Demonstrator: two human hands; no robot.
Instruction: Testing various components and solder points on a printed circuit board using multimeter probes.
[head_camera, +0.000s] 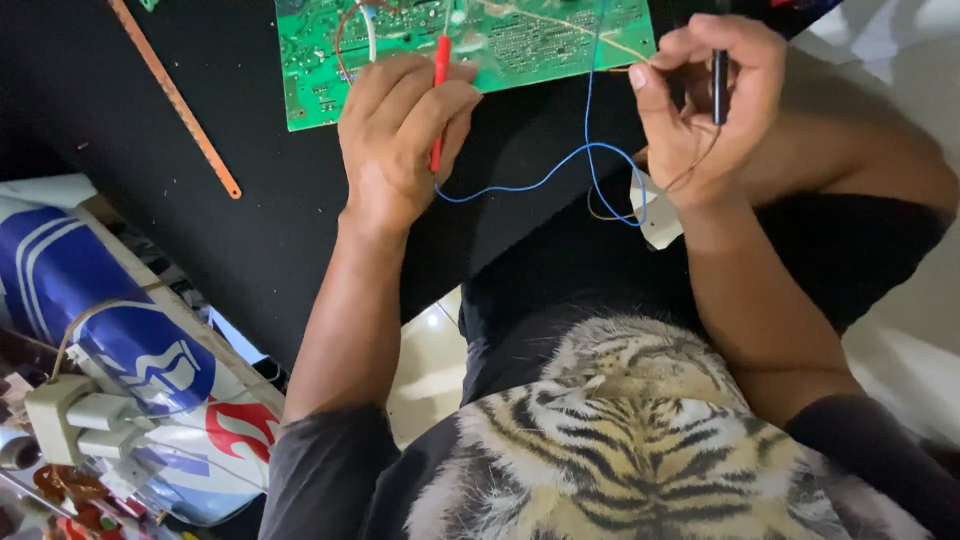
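Table (250, 220) is black and fills the upper left, the biggest thing in view. Shirt (620, 440) next: dark, tiger print on the chest, at bottom centre. Blue-and-white package (90, 300) with a red flame mark lies off the table's lower-left edge, with a beige power strip (60, 415) and plugs just beside it. Green board (520, 40) lies flat at the table's top edge, solder side up, partly cut off by the frame. Left hand (400, 140) rests on the board's lower edge, fingers curled shut around a red probe (438, 100); the probe runs up between the fingers and its tip end sits over the board, exact contact point hidden. Right hand (705, 105) hovers off the board's right corner, above the table edge, thumb and fingers closed on a black probe (719, 85) held roughly upright; forefinger and thumb also pinch a thin wire end near the board's right edge. Blue wire (590, 150) drops from the board, loops between the two hands and ends near the right wrist. Small white piece (660, 215) sits under the right wrist, kind unclear. Orange saw blade (175, 95) lies diagonally on the table, well left of the board, apart from both hands.
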